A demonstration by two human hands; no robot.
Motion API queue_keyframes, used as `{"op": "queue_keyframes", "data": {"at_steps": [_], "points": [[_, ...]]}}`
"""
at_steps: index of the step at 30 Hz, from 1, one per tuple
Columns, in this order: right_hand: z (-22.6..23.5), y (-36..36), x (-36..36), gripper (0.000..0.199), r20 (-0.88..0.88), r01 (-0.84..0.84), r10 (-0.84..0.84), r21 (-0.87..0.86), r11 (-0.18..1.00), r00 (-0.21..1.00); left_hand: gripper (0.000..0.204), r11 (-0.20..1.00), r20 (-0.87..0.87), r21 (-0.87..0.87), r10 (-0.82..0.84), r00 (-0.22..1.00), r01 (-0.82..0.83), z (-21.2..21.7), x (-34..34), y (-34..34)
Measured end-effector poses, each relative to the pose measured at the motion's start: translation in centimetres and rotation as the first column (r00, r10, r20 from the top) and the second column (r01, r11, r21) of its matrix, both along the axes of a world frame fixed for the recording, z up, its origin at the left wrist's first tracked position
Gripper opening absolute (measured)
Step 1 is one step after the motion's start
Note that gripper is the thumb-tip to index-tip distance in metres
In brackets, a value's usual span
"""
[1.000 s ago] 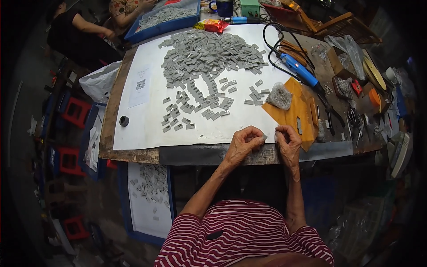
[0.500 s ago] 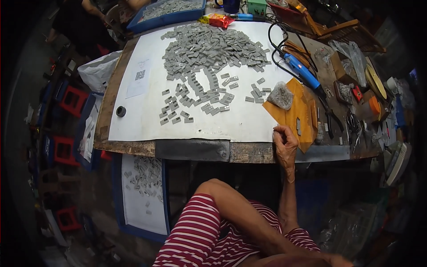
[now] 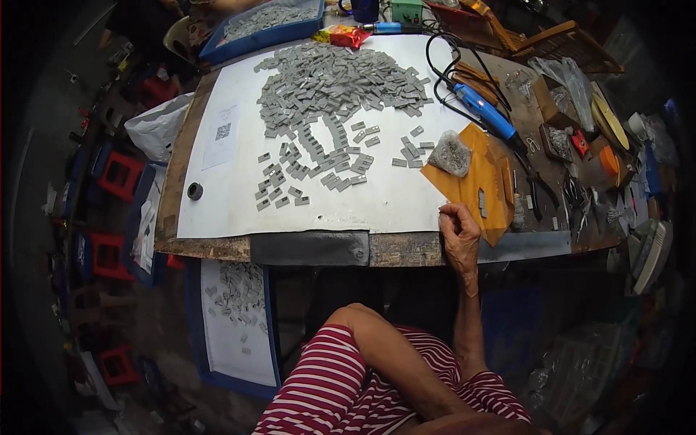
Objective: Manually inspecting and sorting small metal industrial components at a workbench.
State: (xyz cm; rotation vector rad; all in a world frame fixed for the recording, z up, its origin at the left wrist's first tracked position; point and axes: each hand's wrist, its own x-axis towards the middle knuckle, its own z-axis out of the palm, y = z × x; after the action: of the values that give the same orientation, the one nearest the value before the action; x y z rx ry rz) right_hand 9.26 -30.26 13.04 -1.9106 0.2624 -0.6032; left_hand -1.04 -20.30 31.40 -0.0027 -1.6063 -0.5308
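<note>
My right hand [image 3: 461, 235] rests at the table's front edge, just left of a yellow envelope [image 3: 500, 185]. Its thumb and fingers are pinched together; whatever they hold, if anything, is too small to make out. My left arm [image 3: 406, 362] is bent across my striped top, and its hand is out of sight. A big heap of small grey rectangular metal pieces [image 3: 341, 80] covers the far part of a white sheet [image 3: 362, 214]. Nearer, more pieces lie in curved rows and loose groups. A short stack of the same grey pieces [image 3: 482, 203] lies on the envelope.
On the envelope sits a clear bag of small parts [image 3: 451, 154]. Behind it are a blue corded electric screwdriver [image 3: 486, 112] and black-handled pliers [image 3: 538, 190]. A blue tray [image 3: 264, 32] of pieces stands at the back; another tray [image 3: 272, 326] is below the table. Red stools [image 3: 109, 254] stand left.
The whole view has shifted slightly. My right hand keeps its pinch at the same spot by the envelope. The person at the far left has moved partly into the dark rim.
</note>
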Motion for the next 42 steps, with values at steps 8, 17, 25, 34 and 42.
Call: {"op": "queue_keyframes", "data": {"at_steps": [8,17,25,34,42], "points": [[0.2,0.0,-0.1,0.007,-0.020,0.010,-0.010,-0.004,1.000,1.000,0.033,0.978,-0.062,0.084,-0.185,0.981,0.190,-0.7,-0.9,-0.1],[-0.2,-0.1,0.0,0.006,0.017,0.003,-0.002,-0.044,0.999,1.000,0.034,0.900,-0.141,0.150,-0.391,0.909,0.410,-1.1,-2.9,0.2],[0.2,0.0,0.0,0.006,0.022,0.000,0.002,-0.073,0.997,1.000,0.035,0.785,-0.226,0.195,-0.548,0.806,0.588,-1.8,-3.2,0.4],[0.0,-0.1,-0.2,0.006,0.026,-0.015,0.017,-0.061,0.998,1.000,0.036,0.606,-0.319,0.230,-0.693,0.647,0.762,-2.2,-3.9,0.8],[0.2,0.0,-0.1,0.006,0.006,-0.013,0.013,-0.047,0.999,1.000,0.037,0.398,-0.408,0.220,-0.792,0.455,0.891,-2.1,-1.3,2.5]]}}
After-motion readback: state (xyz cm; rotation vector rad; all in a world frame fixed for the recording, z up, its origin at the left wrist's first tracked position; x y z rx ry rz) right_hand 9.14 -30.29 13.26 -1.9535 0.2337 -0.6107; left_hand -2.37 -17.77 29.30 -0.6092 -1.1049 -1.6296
